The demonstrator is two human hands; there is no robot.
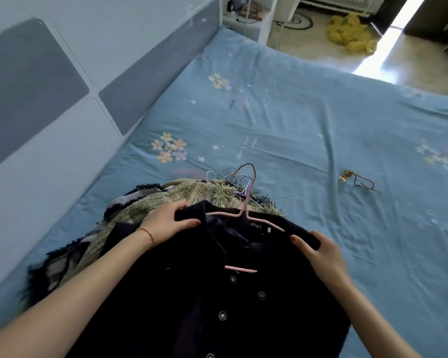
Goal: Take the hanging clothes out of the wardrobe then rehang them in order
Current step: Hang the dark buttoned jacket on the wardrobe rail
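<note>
A dark navy buttoned jacket [217, 301] lies on top of a pile of clothes on the blue bed sheet [308, 120]. A pink hanger [243, 215] sits in its neck. My left hand [166, 220] grips the jacket's left shoulder. At the right shoulder, my right hand [318, 251] holds the fabric with thumb on top. Under the jacket lies a green tweed garment with dark fringe [150, 202]. Several hanger hooks [239, 177] stick out past the pile's far end.
A padded grey and white wall [49, 104] runs along the bed's left side. A small gold trinket on a cord [354, 179] lies on the sheet to the right. Beyond the bed are a white shelf [243, 14] and yellow cloth [347, 32] on the floor.
</note>
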